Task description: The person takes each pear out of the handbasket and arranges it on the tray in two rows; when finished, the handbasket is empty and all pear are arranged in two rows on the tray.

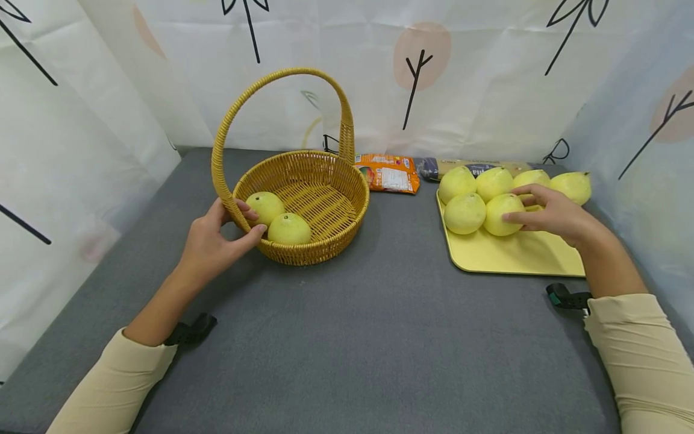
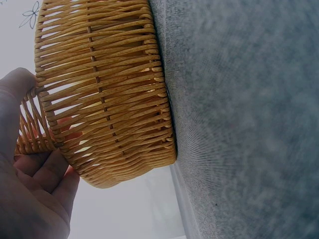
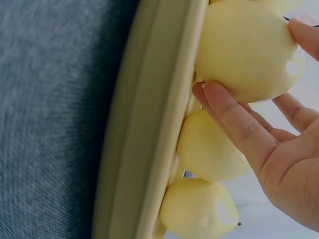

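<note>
A yellow wicker basket (image 1: 338,241) with a tall arched handle (image 1: 219,150) stands at the left of the table. Two pale yellow pears (image 1: 290,229) lie inside it. At the foot of the handle, my left hand (image 1: 214,238) grips the basket, its thumb over the rim and its other fingers behind the handle. On the right, several more pears (image 1: 465,213) sit in two rows on a yellow tray (image 1: 488,258). My right hand (image 1: 553,214) holds a front-row pear (image 3: 249,50) between thumb and fingers, low over the tray.
Behind the basket's right side lies an orange packet (image 1: 387,173). A long packet (image 1: 477,167) with dark ends lies behind the tray. White patterned cloth (image 1: 482,90) hangs along the back and both sides of the grey table (image 1: 368,337).
</note>
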`<state>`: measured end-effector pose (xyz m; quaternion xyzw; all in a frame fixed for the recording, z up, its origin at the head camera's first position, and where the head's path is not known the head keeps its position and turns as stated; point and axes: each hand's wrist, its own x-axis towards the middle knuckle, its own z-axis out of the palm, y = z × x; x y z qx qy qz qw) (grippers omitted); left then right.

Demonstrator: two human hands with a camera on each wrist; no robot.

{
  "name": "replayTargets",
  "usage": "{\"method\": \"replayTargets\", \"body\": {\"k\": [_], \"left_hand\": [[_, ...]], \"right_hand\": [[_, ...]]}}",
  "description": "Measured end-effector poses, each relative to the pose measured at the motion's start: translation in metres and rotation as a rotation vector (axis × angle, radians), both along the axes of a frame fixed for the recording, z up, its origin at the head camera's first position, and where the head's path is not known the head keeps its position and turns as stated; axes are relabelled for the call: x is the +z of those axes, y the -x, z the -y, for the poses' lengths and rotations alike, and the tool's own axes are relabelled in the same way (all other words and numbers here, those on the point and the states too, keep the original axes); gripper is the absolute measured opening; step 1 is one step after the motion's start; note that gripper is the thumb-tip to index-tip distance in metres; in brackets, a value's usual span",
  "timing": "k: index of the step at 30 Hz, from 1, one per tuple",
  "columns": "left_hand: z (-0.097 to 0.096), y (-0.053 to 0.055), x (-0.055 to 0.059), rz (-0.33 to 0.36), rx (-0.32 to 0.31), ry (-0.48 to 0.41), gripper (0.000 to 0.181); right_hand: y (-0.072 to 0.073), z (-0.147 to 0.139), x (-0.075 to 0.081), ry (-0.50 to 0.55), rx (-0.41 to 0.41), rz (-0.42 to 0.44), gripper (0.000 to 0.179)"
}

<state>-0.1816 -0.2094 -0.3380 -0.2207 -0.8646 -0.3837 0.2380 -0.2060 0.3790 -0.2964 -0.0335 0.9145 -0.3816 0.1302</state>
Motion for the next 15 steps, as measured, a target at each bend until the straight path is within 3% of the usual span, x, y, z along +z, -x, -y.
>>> {"method": "replayTargets", "body": {"k": [9, 15], "left_hand": [[0.0004, -0.0009, 0.0002, 0.006, -0.001, -0.008, 0.039], [0.0001, -0.0013, 0.0004, 0.002, 0.001, -0.005, 0.039]], "right_hand": [[0.0018, -0.0026, -0.0008, 0.037, 0.009, 0.027, 0.079], [-0.0005, -0.0025, 0.0026, -0.018, 0.021, 0.003, 0.077]]}}
